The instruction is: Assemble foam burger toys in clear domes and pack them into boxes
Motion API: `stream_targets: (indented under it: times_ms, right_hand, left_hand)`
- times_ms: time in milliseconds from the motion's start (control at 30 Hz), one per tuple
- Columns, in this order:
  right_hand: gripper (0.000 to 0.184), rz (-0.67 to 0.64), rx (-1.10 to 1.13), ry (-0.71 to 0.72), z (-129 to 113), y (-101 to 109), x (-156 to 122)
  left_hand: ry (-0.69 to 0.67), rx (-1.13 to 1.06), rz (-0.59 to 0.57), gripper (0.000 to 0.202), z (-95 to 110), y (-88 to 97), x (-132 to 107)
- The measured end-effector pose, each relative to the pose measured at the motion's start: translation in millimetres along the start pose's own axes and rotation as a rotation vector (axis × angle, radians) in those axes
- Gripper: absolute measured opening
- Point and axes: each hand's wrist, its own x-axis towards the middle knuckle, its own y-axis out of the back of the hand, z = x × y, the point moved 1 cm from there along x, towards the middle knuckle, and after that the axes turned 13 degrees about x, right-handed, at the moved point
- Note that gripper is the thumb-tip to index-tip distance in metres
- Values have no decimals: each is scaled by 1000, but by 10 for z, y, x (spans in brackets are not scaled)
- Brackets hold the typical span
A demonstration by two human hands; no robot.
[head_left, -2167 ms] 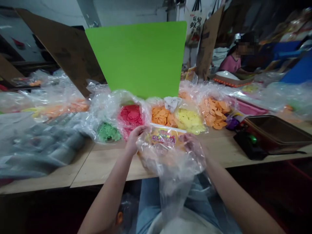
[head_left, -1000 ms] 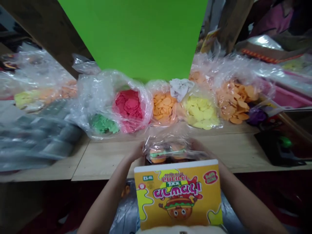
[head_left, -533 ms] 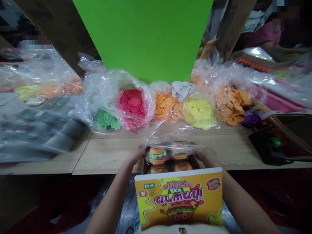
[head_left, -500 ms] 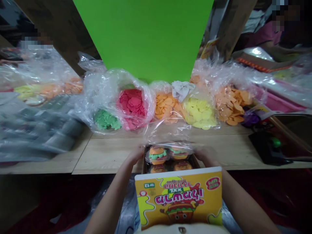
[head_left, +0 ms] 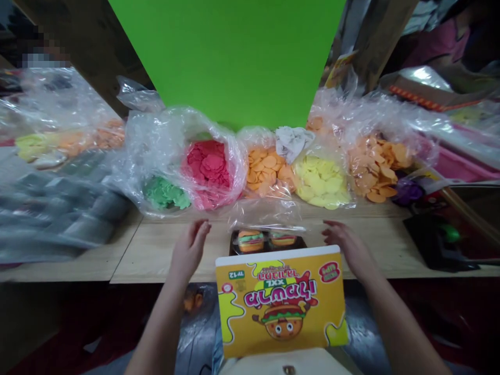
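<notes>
A dark display box (head_left: pixel 267 249) sits near the table's front edge, with burger-shaped pieces (head_left: pixel 251 241) in clear plastic inside it. Its yellow printed lid (head_left: pixel 281 307) leans towards my body and hides the box's near part. To the left of the box, my left hand (head_left: pixel 190 246) is held empty, fingers slightly curved and apart from the cardboard. My right hand (head_left: pixel 347 246) is on the other side, also empty, its fingers stretched inward just above the lid's corner. Clear plastic film (head_left: pixel 265 213) lies along the box's far edge.
Behind the box, clear bags hold green pieces (head_left: pixel 167 192), red pieces (head_left: pixel 209 166), orange pieces (head_left: pixel 269 169) and yellow pieces (head_left: pixel 322 182). Grey moulded trays (head_left: pixel 70 208) are at left. A black object (head_left: pixel 433 242) lies at right. A green panel (head_left: pixel 230 57) rises behind; people are beyond.
Both hands have come off the sides of the box and moved outward, away from each other. The lid has risen a little and now covers the nearer row of burger pieces.
</notes>
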Motion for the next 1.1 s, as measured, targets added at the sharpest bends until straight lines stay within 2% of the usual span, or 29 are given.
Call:
stream_targets:
  times_ms: [33, 100, 167, 200, 267, 333, 400, 467, 533, 600, 667, 767, 833, 933, 967, 1033, 1100]
  right_hand:
    - [48, -67, -16, 15, -58, 16, -2]
    - [52, -210, -143, 115, -190, -35, 41]
    - [40, -267, -370, 271, -325, -161, 139]
    - [32, -255, -468, 336, -390, -233, 199]
    - [25, -166, -581, 421, -515, -356, 310]
    - [27, -72, -614, 478, -622, -424, 379]
    - [27, -25, -630, 545, -691, -431, 396]
    - [27, -26, -639, 581, -703, -387, 380]
    - [26, -35, -637, 559, -657, -321, 355]
    - [25, -47, -622, 504, -585, -270, 335]
    - [26, -85, -576, 451, -528, -260, 330]
    - [30, -248, -460, 379, -528, -314, 370]
    - [38, -317, -385, 297, -575, -361, 439]
    - [44, -273, -413, 289, -678, -410, 552]
    - [44, -245, -445, 316, -711, -417, 571]
    - [43, -215, -494, 356, -760, -411, 559]
    - [43, -190, -511, 386, -777, -373, 483]
  left_hand:
    - [-121, -70, -28, 38, 181, 78, 29]
    - [-388, -89, -272, 37, 629, 120, 86]
    - [-627, 37, -440, 46, 1087, -1, 140]
    - [-718, 114, -477, 56, 1283, -117, 169]
    - [-847, 265, -467, 77, 1570, -414, 241]
    - [-924, 418, -335, 86, 1709, -699, 334]
    - [-957, 571, -163, 80, 1719, -865, 434]
    - [-927, 691, -27, 72, 1627, -857, 508]
    - [-838, 770, 68, 64, 1463, -689, 517]
    - [-717, 819, 133, 50, 1264, -427, 452]
    - [-602, 815, 108, 33, 1067, -161, 353]
    - [-433, 567, -113, 15, 835, 94, 260]
    - [-303, 249, -302, 14, 741, 131, 275]
    - [-136, -121, -467, 21, 713, 54, 359]
    - [-130, -151, -490, 24, 732, 16, 378]
    - [-232, -45, -467, 31, 797, -45, 372]
    - [-392, 214, -304, 46, 860, -57, 300]
